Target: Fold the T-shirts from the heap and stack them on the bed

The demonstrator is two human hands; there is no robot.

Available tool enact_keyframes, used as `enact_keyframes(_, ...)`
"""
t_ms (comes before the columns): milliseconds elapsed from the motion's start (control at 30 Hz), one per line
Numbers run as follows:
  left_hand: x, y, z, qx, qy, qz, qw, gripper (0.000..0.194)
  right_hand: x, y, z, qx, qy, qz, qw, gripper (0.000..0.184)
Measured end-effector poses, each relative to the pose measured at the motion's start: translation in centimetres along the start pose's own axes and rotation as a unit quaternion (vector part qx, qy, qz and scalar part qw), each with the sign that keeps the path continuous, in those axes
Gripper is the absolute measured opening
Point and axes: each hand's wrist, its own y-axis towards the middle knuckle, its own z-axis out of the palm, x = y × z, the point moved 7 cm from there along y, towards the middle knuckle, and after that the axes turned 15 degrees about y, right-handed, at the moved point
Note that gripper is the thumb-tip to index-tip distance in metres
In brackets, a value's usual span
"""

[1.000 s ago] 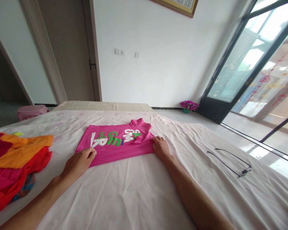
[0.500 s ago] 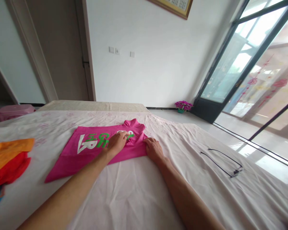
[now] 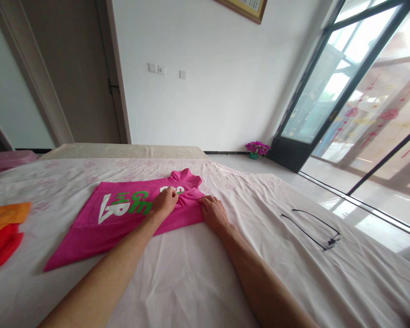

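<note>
A pink T-shirt [image 3: 89, 228] with white and green lettering lies on the cloth-covered surface, its collar end toward the right. My left hand [image 3: 167, 200] is closed on the shirt's front near the collar, and the fabric puckers beside its fingers. At the shirt's right edge, my right hand [image 3: 213, 212] has its fingers bent over the fabric, pinching the shoulder area. The fabric under both sets of fingertips is hidden.
Orange cloth [image 3: 7, 216] and red cloth [image 3: 3, 248] lie at the left. Black-framed glasses [image 3: 331, 241] rest on the wrinkled bedsheet [image 3: 269, 218] at the right. Beyond are a pink stool [image 3: 12, 159], a pot of purple flowers [image 3: 257, 148] and a glass door [image 3: 310, 105].
The fingers of my left hand have closed on the shirt front, gathering the fabric near the collar. My right hand stays at the shirt's edge. The whole view has shifted slightly.
</note>
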Motion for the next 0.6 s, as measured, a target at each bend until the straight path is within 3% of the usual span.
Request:
enact_keyframes(133, 0.1, -0.6, -0.4, -0.008, 0.016, -0.002, 1.0, 0.019, 0.2, -0.2, -0.2, -0.007, -0.038, 0.025, 0.999, 0.036)
enact_keyframes(233, -1.2, -1.6, -1.6, -0.04, 0.025, 0.021, 0.999, 0.027, 0.5, -0.3, -0.2, -0.004, -0.055, 0.024, 0.998, 0.04)
enact_keyframes(333, -4.1, -3.0, -2.3, -0.095, 0.028, 0.149, 0.984, 0.038, 0.8, -0.3, 0.0, 0.008, -0.06, -0.003, 0.998, 0.044)
enact_keyframes(433, -6.3, -4.4, -0.8, -0.097, 0.047, 0.276, 0.955, 0.049, 0.7, -0.3, 0.8, 0.043, -0.068, -0.022, 0.996, 0.048)
enact_keyframes(600, -5.3, -4.4, 2.3, -0.032, 0.082, 0.268, 0.959, 0.06, -1.0, -0.1, 1.8, 0.062, -0.087, 0.025, 0.994, 0.058)
